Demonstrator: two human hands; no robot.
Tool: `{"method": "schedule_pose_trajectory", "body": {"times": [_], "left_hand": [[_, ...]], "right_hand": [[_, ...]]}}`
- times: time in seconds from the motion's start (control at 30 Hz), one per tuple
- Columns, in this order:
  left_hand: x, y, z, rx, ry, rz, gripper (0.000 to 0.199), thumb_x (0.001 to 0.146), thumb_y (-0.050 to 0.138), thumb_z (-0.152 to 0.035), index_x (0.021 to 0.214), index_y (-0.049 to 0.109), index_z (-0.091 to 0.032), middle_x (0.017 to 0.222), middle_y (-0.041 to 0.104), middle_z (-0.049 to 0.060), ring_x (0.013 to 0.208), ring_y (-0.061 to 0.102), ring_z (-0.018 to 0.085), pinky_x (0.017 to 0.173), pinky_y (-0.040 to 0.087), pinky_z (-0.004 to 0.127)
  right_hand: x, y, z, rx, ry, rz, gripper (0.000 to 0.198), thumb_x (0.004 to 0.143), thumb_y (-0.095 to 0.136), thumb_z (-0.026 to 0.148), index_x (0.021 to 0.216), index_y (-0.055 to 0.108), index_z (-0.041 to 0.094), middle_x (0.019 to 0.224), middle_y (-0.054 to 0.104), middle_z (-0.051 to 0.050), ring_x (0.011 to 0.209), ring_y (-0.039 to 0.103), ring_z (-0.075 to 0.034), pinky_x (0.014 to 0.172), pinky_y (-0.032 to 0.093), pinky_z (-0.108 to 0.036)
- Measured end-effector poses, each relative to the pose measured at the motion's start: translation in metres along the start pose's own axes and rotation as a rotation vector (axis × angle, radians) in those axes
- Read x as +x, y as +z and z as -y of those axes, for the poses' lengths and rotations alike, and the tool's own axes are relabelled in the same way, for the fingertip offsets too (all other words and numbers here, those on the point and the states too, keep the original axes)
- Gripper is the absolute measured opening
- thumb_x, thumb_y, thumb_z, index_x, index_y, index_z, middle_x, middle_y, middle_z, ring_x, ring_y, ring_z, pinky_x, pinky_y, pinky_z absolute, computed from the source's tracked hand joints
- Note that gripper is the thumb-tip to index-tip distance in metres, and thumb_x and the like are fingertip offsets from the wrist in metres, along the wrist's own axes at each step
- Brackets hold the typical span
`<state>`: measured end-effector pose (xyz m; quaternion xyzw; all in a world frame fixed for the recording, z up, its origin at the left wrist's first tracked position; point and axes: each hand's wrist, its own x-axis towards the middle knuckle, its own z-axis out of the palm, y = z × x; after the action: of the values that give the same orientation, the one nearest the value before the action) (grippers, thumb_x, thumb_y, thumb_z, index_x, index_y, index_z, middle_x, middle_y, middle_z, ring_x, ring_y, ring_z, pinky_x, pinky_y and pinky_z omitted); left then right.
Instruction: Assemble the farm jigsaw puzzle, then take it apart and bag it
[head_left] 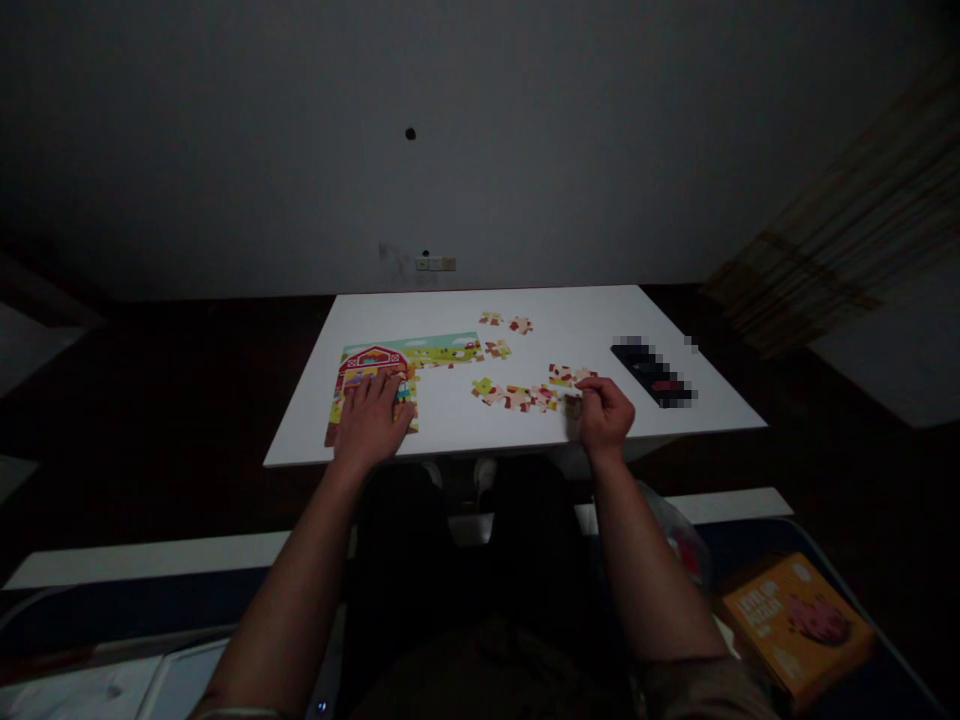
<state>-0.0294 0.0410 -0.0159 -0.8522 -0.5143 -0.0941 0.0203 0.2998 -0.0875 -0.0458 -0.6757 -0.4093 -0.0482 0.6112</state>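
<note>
Head view: the left hand (373, 415) lies flat, fingers spread, on the joined puzzle section (444, 352), a thin, bright-printed sheet with knobbed edges at the smooth white table's (450, 430) left. Over right, the right hand (606, 412) curls narrow beside lobed loose pieces (517, 398); whether it's pinching one, can't tell. Square-cornered orange box (780, 625), lower right!
</note>
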Motion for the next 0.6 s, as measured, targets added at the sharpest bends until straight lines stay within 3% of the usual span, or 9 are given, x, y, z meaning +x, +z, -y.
{"method": "schedule_pose_trajectory", "body": {"times": [0.1,0.17,0.27,0.43,0.6], "left_hand": [[-0.001,0.0,0.0,-0.006,0.01,-0.01,0.053,0.094,0.034,-0.043,0.144,0.034,-0.027,0.153,0.029,0.004,0.138,0.03,0.032,0.113,0.021,0.052],[-0.001,0.001,0.0,-0.008,0.021,-0.023,0.052,0.094,0.034,-0.043,0.143,0.034,-0.027,0.153,0.03,0.004,0.138,0.03,0.032,0.113,0.022,0.052],[-0.001,0.002,0.0,-0.013,0.035,-0.041,0.052,0.094,0.035,-0.043,0.143,0.036,-0.027,0.153,0.031,0.005,0.137,0.03,0.032,0.112,0.022,0.052],[-0.002,0.003,0.002,-0.029,0.04,-0.046,0.052,0.093,0.036,-0.042,0.143,0.036,-0.027,0.152,0.032,0.005,0.137,0.03,0.032,0.112,0.023,0.052],[-0.004,0.001,0.003,-0.041,0.035,-0.034,0.053,0.093,0.036,-0.042,0.143,0.034,-0.027,0.152,0.032,0.004,0.138,0.03,0.032,0.112,0.023,0.051]], "right_hand": [[0.002,0.0,0.0,0.033,0.037,-0.035,0.017,0.078,0.045,0.024,0.074,0.062,0.024,0.078,0.064,-0.002,0.077,0.062,-0.019,0.072,0.05,-0.034],[0.003,0.0,-0.001,-0.007,0.035,0.014,0.018,0.079,0.044,0.025,0.076,0.062,0.022,0.079,0.065,-0.003,0.075,0.062,-0.019,0.071,0.05,-0.034],[0.001,0.003,0.003,-0.174,-0.04,0.173,0.021,0.081,0.044,0.025,0.087,0.065,0.021,0.085,0.067,-0.005,0.078,0.061,-0.021,0.076,0.048,-0.037],[-0.007,0.019,0.038,-0.462,-0.291,0.489,0.022,0.083,0.053,0.032,0.097,0.067,0.024,0.102,0.064,-0.01,0.105,0.052,-0.03,0.097,0.037,-0.046],[-0.014,0.047,0.069,-0.563,-0.3,0.637,0.038,0.078,0.062,0.046,0.109,0.066,0.023,0.126,0.053,-0.013,0.119,0.04,-0.036,0.102,0.03,-0.051]]}}
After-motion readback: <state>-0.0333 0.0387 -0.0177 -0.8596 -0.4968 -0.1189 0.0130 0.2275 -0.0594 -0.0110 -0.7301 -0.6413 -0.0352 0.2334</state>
